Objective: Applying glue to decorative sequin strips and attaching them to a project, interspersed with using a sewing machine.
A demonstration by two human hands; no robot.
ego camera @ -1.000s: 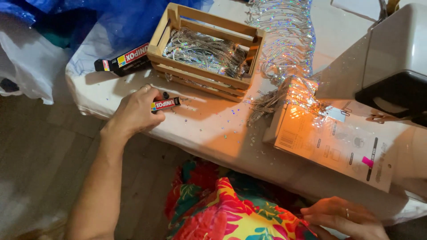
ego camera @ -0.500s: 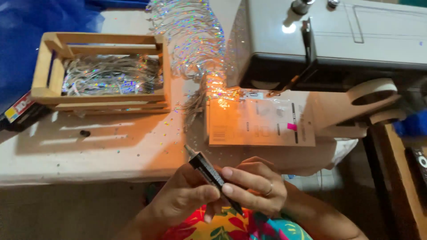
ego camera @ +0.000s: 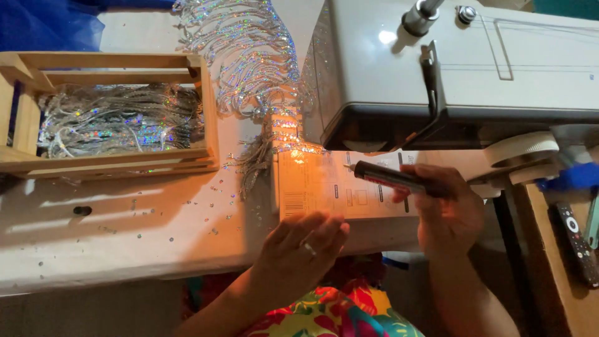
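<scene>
My right hand (ego camera: 450,215) grips a dark glue tube with a red stripe (ego camera: 393,179), held level with its nozzle pointing left over a white printed box (ego camera: 318,187). My left hand (ego camera: 301,249) hovers flat at the table's front edge just below that box, fingers stretched out and holding nothing; a ring shows on one finger. Iridescent sequin fringe (ego camera: 249,56) trails from the back of the table down onto the box's left end.
A wooden crate (ego camera: 209,118) of shiny strands stands at the left. A grey sewing machine (ego camera: 474,68) overhangs the box. A small black cap (ego camera: 82,210) and loose sequins lie on the white table (ego camera: 125,249). A remote control (ego camera: 577,240) lies at the right.
The tube was picked up from the table on the left and brought to the right. Both hands held it in my lap; now only my right hand holds it, raised over the box.
</scene>
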